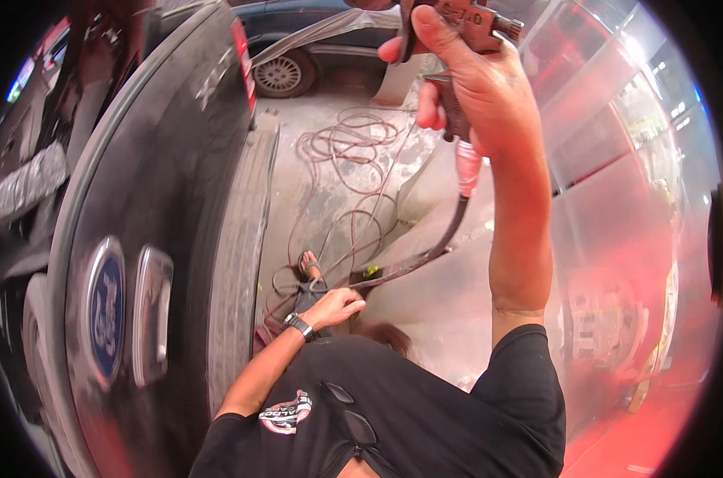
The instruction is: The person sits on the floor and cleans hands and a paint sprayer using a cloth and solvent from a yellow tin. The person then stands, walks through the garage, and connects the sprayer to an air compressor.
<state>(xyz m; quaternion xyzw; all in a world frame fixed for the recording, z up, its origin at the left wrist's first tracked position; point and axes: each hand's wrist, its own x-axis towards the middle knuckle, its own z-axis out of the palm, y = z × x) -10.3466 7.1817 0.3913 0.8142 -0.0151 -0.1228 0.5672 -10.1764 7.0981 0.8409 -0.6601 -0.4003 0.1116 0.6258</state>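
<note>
Raised at the top of the head view, my right hand (489, 88) is closed around a dark metal spray gun (466, 24). Its trigger lies near my fingers, and the gun's front end is cut off by the frame's top edge. From the grip's base, wrapped in pinkish tape, a dark air hose (437, 248) curves down and left. Low in front of my body is my left hand (333, 308), with a watch on the wrist. Its fingers are curled close beside the hose; what they hold, if anything, is hidden.
A dark vehicle tailgate (170, 191) with a bumper (242, 239) stands close on my left. Along my right runs a large shiny pale-and-red surface (616, 199). Coiled hose (349, 147) lies across the floor ahead. Farther off is a partly covered car with a wheel (280, 76).
</note>
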